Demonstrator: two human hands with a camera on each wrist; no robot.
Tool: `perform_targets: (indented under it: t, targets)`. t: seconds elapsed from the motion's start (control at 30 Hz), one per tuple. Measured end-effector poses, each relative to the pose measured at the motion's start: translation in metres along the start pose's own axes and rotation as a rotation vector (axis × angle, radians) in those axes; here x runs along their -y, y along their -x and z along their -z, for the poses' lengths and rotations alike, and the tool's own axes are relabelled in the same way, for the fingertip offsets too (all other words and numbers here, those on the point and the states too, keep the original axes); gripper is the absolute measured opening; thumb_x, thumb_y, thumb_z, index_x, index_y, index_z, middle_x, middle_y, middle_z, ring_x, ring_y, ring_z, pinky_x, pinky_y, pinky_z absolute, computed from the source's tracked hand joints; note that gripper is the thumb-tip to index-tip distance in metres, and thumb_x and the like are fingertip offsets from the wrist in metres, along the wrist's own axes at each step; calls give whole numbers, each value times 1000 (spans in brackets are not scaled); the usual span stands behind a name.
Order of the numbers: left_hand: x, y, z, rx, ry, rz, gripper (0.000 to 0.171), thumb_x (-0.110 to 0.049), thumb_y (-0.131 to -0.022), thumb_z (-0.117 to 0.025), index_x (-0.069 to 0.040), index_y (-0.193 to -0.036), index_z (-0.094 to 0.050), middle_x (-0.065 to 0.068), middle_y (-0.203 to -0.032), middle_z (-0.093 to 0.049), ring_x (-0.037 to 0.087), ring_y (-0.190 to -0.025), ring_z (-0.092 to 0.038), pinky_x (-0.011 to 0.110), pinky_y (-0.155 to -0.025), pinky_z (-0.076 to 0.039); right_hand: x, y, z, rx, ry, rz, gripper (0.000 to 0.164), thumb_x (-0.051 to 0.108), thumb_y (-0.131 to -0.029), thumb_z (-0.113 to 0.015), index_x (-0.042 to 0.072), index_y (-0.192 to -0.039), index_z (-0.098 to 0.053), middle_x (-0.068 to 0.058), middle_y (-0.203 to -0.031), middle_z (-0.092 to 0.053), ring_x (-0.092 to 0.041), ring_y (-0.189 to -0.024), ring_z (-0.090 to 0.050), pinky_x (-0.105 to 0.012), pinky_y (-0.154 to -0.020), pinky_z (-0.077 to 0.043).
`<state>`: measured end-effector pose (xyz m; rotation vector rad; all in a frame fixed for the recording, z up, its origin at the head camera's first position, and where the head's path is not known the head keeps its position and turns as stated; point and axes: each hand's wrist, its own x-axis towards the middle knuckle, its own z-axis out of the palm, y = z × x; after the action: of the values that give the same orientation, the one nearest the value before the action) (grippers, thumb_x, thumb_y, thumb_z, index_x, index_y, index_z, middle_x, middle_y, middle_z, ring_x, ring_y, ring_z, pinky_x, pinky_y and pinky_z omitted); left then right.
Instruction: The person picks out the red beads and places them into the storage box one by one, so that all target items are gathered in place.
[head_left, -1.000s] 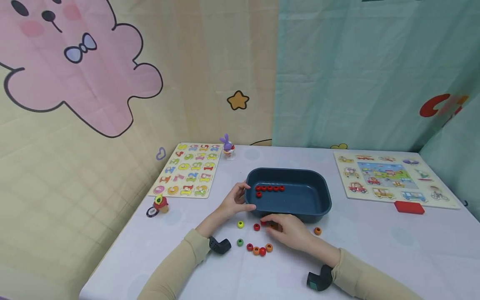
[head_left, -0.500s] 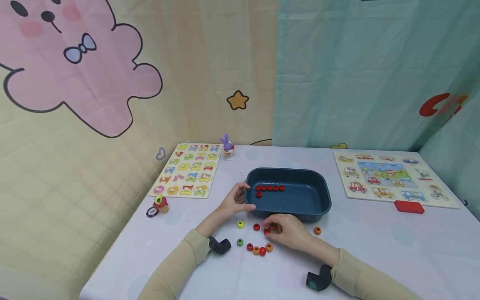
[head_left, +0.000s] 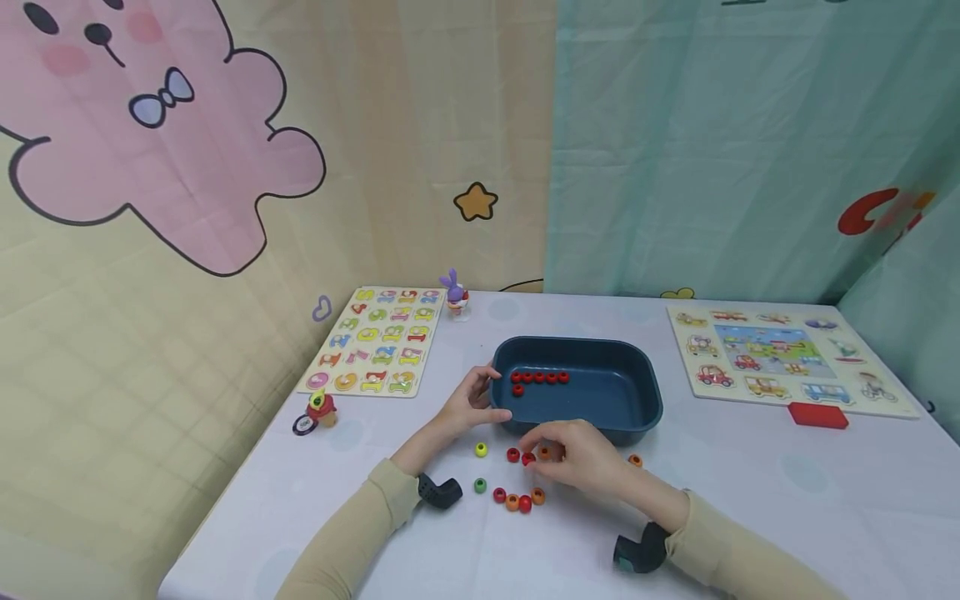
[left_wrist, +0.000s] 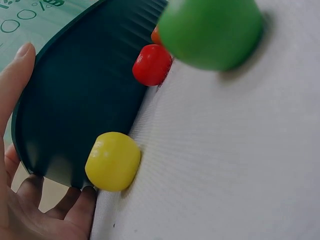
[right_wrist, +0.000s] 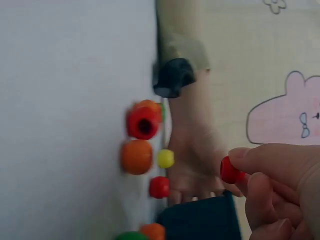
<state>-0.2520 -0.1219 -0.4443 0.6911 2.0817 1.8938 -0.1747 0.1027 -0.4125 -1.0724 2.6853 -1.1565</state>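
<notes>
My right hand [head_left: 581,457] pinches a red bead [right_wrist: 230,171] between thumb and fingertips, in front of a dark blue tray [head_left: 615,400]. In the right wrist view that bead is held up, apart from the other beads. My left hand [head_left: 471,402] grips the tray's left end, thumb toward the near side and fingers along the end wall. Inside the tray, several red beads [head_left: 539,377] form a row, with one more red bead [head_left: 517,390] below its left end. Another red bead [head_left: 513,455] and an orange bead [head_left: 544,452] lie by the right fingers.
Before the tray lie a yellow bead [head_left: 481,450], a green bead [head_left: 480,485] and a curved group with an orange bead [head_left: 538,496]. Puzzle boards [head_left: 375,342] flank the tray. A red block [head_left: 817,415] lies right; a small figure [head_left: 322,407] stands left.
My right hand has drawn the red bead back from the tray's front wall, then risen slightly with it. My left hand stays at the tray's end.
</notes>
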Motion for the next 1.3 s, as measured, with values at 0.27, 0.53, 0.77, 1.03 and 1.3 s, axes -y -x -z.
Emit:
perform_targets:
  t: [0.27, 0.53, 0.77, 1.03, 1.3]
  targets:
    - [14, -4, 3, -25, -1, 14, 60, -17, -73, -74, -13, -120, -36, 4, -145, -23, 21, -130, -25, 33, -102, -29, 3, -43, 54, -65, -46, 122, 24, 25, -79, -68, 16, -101, -64, 12, -86, -61, -6, -57, -50, -22, -47, -45]
    - [14, -3, 3, -32, -1, 5, 61, -21, -71, -76, -17, -118, -38, 3, -144, -25, 21, -129, -27, 35, -102, -30, -31, -94, 86, -47, -116, 69, 29, 20, -78, -70, 7, -103, -64, 1, -91, -65, -15, -60, -56, -28, -53, -50]
    - [15, -4, 2, -31, 11, -1, 62, -22, -70, -76, -16, -118, -38, 3, -144, -25, 20, -129, -28, 34, -101, -31, -62, -115, 85, -39, -158, -30, 29, 22, -76, -71, 9, -101, -65, -2, -92, -65, -17, -69, -60, -30, -63, -52]
    - [16, -6, 3, -7, 26, 8, 62, -17, -73, -74, -12, -121, -35, 2, -145, -21, 19, -130, -25, 32, -102, -29, -88, -120, 62, 129, -139, -80, 26, 15, -76, -71, 4, -99, -65, -1, -89, -65, -15, -71, -60, -28, -66, -52]
    - [18, -5, 4, -16, 19, 0, 61, -19, -71, -75, -14, -119, -37, 0, -145, -22, 18, -129, -27, 31, -101, -31, -94, -120, 48, 261, -80, -116, 18, 10, -74, -71, 10, -92, -67, 1, -85, -64, -15, -71, -58, -26, -65, -52]
